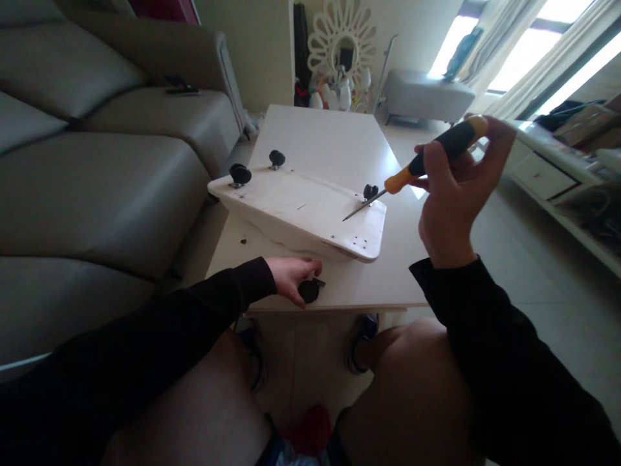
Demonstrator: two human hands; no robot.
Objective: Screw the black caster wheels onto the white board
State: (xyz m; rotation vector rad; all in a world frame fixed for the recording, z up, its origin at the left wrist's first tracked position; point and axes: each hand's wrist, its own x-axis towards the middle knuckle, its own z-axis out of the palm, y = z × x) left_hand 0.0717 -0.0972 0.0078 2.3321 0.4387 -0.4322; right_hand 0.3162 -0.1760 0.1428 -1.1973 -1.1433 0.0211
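Note:
My right hand point(453, 188) is raised at the right, its fingers wrapped round a yellow and black screwdriver point(449, 142). The metal shaft points down and left over a white board point(301, 200). Three black caster wheels point(240, 173) stand up from this board; its near right corner shows small screw holes and no wheel. At the table's near edge my left hand point(294, 277) has its fingers closed round a loose black caster wheel point(308, 291) with a metal plate, resting on or just above the tabletop.
The white board lies wheels up on a white table point(315, 129). A small dark bit point(243, 241) lies left of the board. A grey sofa point(121, 168) flanks the left, a white cabinet point(548, 175) the right. Beyond stand a grey bench point(427, 94) and a mirror point(344, 48).

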